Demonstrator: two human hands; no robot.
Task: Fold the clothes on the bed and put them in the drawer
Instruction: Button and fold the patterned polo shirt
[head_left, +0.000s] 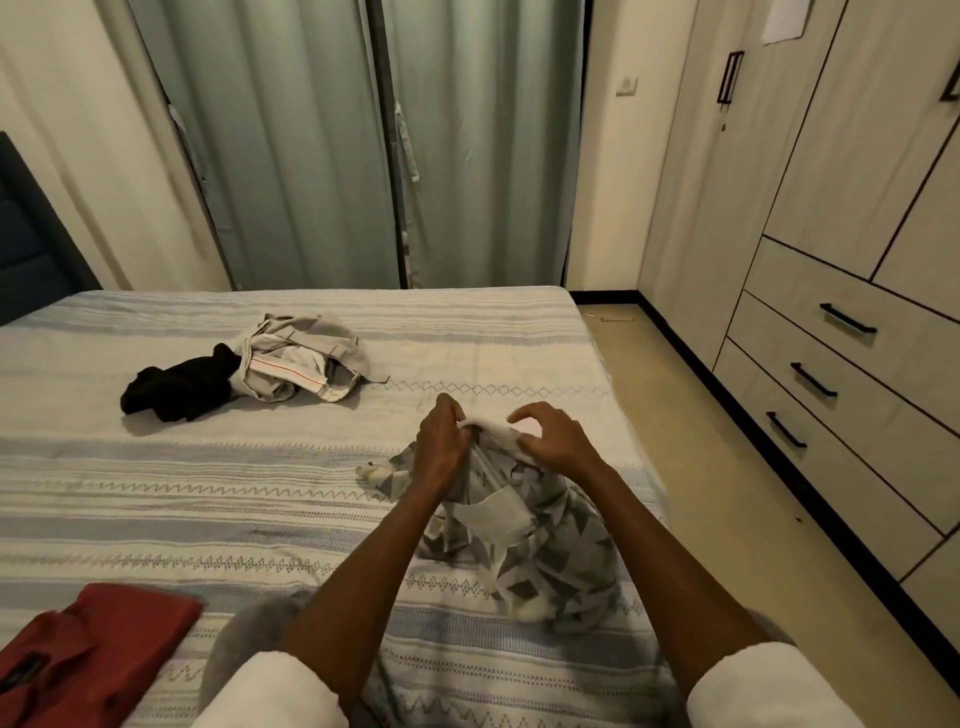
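Observation:
A grey-and-white garment with a triangle pattern lies bunched on the bed in front of me, its top edge lifted. My left hand pinches that white top edge. My right hand holds the same edge a little to the right, thumb against the cloth and fingers arched above it. Farther back on the bed lie a crumpled beige garment and a black garment touching it. A red garment lies flat at the near left corner.
A wardrobe stands on the right with three shut drawers, each with a black handle. A strip of floor runs between bed and wardrobe. Green curtains hang behind the bed. A dark headboard is at the left.

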